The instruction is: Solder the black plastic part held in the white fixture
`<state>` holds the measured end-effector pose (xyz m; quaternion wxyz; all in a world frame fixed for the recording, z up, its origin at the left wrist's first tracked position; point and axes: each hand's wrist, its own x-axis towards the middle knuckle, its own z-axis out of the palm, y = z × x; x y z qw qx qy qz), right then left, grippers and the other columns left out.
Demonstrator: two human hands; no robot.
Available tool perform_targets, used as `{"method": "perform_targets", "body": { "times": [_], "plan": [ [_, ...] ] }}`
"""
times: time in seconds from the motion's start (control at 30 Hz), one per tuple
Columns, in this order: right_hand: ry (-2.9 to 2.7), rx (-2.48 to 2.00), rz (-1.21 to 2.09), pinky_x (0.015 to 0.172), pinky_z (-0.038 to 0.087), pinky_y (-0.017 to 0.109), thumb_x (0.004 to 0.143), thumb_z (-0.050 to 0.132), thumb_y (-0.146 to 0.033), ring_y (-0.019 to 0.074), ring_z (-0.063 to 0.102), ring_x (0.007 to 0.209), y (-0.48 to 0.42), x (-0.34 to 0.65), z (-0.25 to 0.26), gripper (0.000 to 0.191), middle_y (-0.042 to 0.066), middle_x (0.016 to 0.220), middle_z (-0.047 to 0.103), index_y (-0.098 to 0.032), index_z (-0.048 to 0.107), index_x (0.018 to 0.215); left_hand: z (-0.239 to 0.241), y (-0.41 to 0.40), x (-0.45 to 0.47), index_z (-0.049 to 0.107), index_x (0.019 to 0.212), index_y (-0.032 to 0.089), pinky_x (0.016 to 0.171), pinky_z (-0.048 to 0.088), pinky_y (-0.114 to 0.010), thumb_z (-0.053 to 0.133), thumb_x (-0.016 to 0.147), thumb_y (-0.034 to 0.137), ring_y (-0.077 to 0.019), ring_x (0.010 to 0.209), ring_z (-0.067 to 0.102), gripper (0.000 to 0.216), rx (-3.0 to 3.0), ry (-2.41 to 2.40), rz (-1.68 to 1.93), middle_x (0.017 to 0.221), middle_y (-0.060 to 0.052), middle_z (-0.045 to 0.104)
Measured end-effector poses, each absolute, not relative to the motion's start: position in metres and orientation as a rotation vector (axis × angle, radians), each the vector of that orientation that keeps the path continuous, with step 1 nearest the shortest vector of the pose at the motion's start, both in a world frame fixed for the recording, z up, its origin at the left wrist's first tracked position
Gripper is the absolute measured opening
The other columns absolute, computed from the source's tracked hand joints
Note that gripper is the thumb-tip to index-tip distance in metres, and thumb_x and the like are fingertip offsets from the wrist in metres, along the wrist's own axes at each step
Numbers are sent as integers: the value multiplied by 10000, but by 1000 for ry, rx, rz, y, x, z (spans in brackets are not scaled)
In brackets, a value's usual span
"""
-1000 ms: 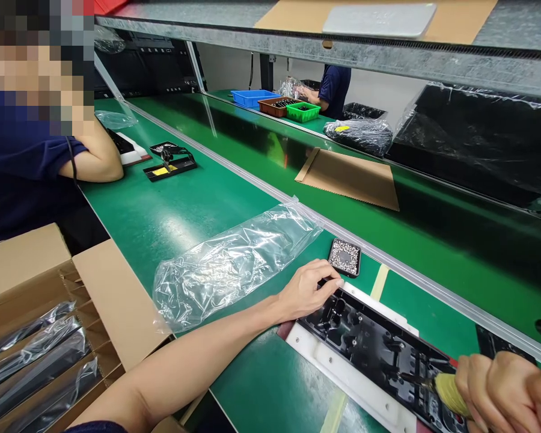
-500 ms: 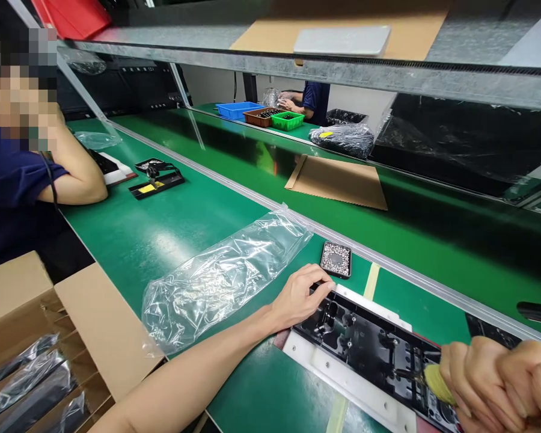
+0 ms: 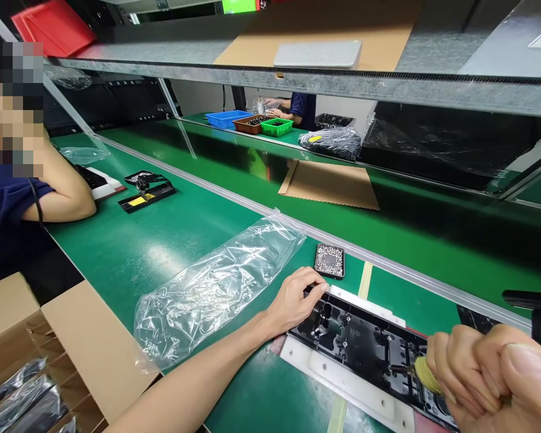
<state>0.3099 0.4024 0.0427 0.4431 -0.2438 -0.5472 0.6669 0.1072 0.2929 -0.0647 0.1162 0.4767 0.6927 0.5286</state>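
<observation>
A black moulded plastic panel (image 3: 365,343), ribbed and studded with screw posts, lies in a white fixture (image 3: 338,376) on the green bench; left hand (image 3: 295,297) presses its end, fingers curled, while right hand (image 3: 482,376) grips a yellow-collared screwdriver (image 3: 421,374) tight.

Long black moulded plastic panel (image 3: 365,346), ribbed inner face up, lying flat on white fixture plate (image 3: 338,379), just beside screw tray (image 3: 329,260).

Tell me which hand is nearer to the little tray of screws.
Left. The left hand rests on the black part's end, just below the screw tray; the right hand grips a tool far to its right.
</observation>
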Motion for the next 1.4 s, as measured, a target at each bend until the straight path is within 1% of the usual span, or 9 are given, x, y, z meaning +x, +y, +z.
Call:
{"method": "perform_targets", "body": {
  "times": [0.1,0.23,0.6,0.8,1.0,1.07,1.13,1.2,1.4],
  "plan": [
    [-1343,-640,1635,350,216,306,895,660,-388,130,263,369,400,308,45,515,-16,456,218,-224,354,515,-65,293,107,672,908,179,863,483,-336,546,1037,302,-191,901,618,219,1402,2029,1549,925,-49,681],
    [-1315,-668,1669,350,228,304,885,675,-395,137,279,370,401,308,43,513,-16,458,227,-225,366,512,-66,292,106,672,909,180,864,480,-334,543,1038,300,-190,902,618,218,1403,2022,1554,924,-49,678],
    [-1335,-593,1682,338,232,291,919,646,-347,129,284,363,402,310,45,507,-12,446,241,-214,371,514,-66,292,107,669,906,177,847,463,-330,553,1032,275,-190,897,607,197,1389,2018,1559,927,-49,677],
    [-1315,-628,1692,358,227,295,911,677,-405,126,287,376,400,311,42,539,-17,455,233,-216,353,525,-65,293,107,664,898,179,841,467,-331,547,1033,282,-194,889,612,206,1402,2018,1560,918,-53,678],
    [-1365,-509,1752,398,275,306,1001,588,-383,124,301,403,412,322,29,505,-27,484,251,-219,368,577,-66,294,107,666,904,175,851,470,-331,548,1031,275,-193,894,616,200,1410,2016,1565,924,-53,684],
    [-1405,-433,1781,410,291,303,976,650,-428,128,324,428,419,327,23,504,-33,506,266,-224,371,609,-67,293,107,667,911,175,857,469,-330,549,1031,272,-192,899,617,194,1415,2014,1568,929,-51,685],
    [-1439,-382,1779,421,308,304,890,769,-480,134,347,455,424,330,18,543,-41,528,269,-231,361,634,-68,293,107,666,912,177,866,467,-330,548,1032,269,-190,903,618,192,1421,2012,1567,930,-48,686],
    [-1452,-364,1750,426,311,304,819,836,-508,139,357,475,427,332,15,583,-44,547,267,-235,349,650,-68,293,107,664,911,179,873,465,-330,545,1034,268,-190,905,618,193,1427,2010,1567,929,-46,687],
    [-1472,-354,1727,430,315,313,790,852,-521,148,369,495,424,332,14,592,-37,568,275,-237,348,664,-66,293,106,663,908,181,876,465,-329,540,1034,265,-190,907,620,195,1425,2009,1566,930,-46,688]
  ]
}}
